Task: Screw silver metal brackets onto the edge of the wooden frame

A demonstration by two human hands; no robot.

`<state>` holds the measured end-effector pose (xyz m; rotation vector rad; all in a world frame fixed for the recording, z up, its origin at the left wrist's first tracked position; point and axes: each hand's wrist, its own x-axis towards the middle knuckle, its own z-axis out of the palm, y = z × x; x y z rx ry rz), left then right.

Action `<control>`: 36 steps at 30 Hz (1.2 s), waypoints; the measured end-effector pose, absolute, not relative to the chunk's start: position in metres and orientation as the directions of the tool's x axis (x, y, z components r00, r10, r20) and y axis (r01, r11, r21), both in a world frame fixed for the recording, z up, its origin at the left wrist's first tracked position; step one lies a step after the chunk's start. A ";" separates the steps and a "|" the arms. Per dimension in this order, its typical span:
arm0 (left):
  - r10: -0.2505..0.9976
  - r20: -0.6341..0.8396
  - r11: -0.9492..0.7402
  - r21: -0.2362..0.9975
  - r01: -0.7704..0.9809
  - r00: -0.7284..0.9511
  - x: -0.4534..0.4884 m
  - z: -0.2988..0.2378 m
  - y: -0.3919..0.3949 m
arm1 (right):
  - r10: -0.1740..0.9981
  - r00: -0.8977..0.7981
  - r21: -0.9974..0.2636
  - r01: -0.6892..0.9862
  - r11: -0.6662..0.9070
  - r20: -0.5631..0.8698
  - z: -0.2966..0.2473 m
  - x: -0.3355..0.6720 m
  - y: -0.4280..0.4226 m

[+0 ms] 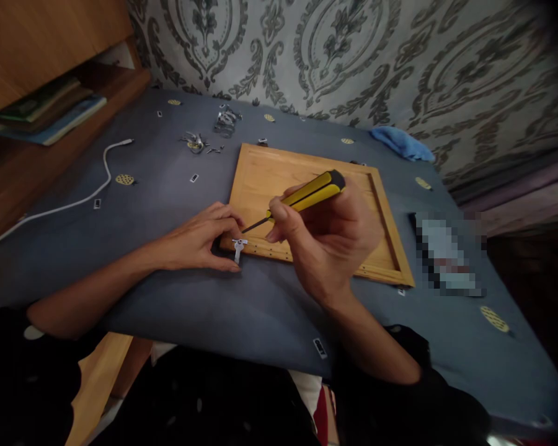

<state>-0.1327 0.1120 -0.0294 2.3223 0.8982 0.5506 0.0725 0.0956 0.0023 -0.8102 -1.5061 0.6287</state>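
A wooden framed panel [260,173], like a small cabinet door, lies on the cloth-covered table with a row of small holes along its near edge. A metal hinge [239,248] sits at the panel's near left corner. My left hand [204,238] steadies this hinge, its thumb by the lower end and its fingers on the panel's corner above. A yellow and black screwdriver [307,195] is gripped in my right hand [335,241]. Its thin shaft slants down to the left, the tip close above the hinge; whether it touches a screw I cannot tell.
Loose metal hardware [194,142] and a clear bag of metal parts [227,119] lie behind the panel's left side. A white cable [105,164] runs along the left. A blue cloth [402,144] and a blurred-out flat object [446,254] lie right. Books [51,111] fill a wooden shelf.
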 end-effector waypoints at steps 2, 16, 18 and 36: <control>0.709 0.166 -0.602 0.649 0.466 0.685 -0.133 -0.029 0.112 | 0.801 -0.026 -0.793 0.130 0.596 0.598 0.004 0.074 0.097; 0.712 0.163 -0.604 0.638 0.478 0.683 -0.131 -0.027 0.111 | 0.777 -0.141 -0.770 0.113 0.629 0.614 -0.009 0.072 0.104; 0.710 0.161 -0.604 0.640 0.475 0.686 -0.131 -0.027 0.111 | 0.786 -0.146 -0.778 0.121 0.617 0.601 -0.010 0.071 0.104; 0.718 0.146 -0.588 0.651 0.480 0.681 -0.131 -0.026 0.111 | 0.817 -0.219 -0.830 0.055 0.556 0.533 -0.001 0.075 0.105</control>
